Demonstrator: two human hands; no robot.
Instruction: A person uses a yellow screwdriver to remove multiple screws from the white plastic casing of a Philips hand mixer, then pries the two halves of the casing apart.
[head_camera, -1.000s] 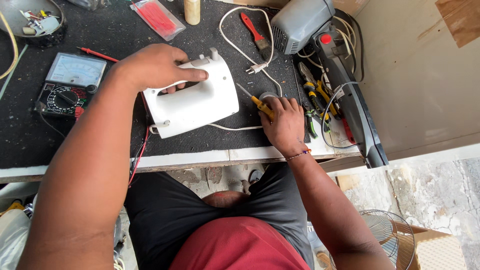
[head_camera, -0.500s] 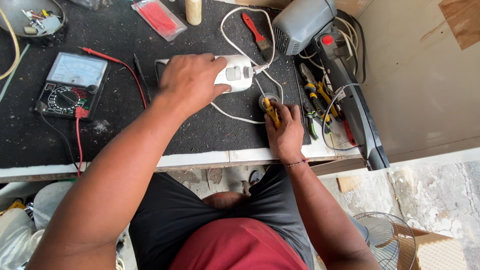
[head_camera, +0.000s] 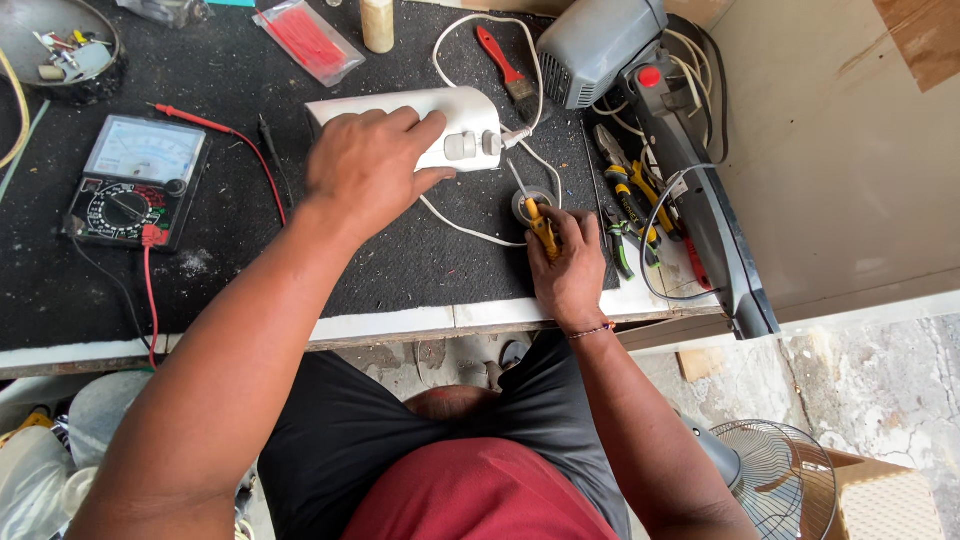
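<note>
A white hand mixer body (head_camera: 455, 125) lies on its side on the black mat of the workbench, its grey knobs facing right. My left hand (head_camera: 368, 168) grips it from above. My right hand (head_camera: 568, 265) holds a yellow-handled screwdriver (head_camera: 541, 225), tip pointing up toward the mixer's cord end. Under the screwdriver sits a small round grey part (head_camera: 524, 205). The mixer's white cord (head_camera: 462, 228) loops across the mat.
An analog multimeter (head_camera: 135, 180) with red and black probe leads lies at the left. Pliers and cutters (head_camera: 630, 200) lie at the right beside a grey appliance (head_camera: 600, 45) and a long dark tool (head_camera: 700, 200). A red-handled brush (head_camera: 508, 65) and red packet (head_camera: 308, 40) sit behind. A fan (head_camera: 775, 480) stands on the floor.
My left hand has turned the mixer over and moved it farther back on the mat, laying it on its side. My right hand has picked up the screwdriver and raised its tip toward the mixer.
</note>
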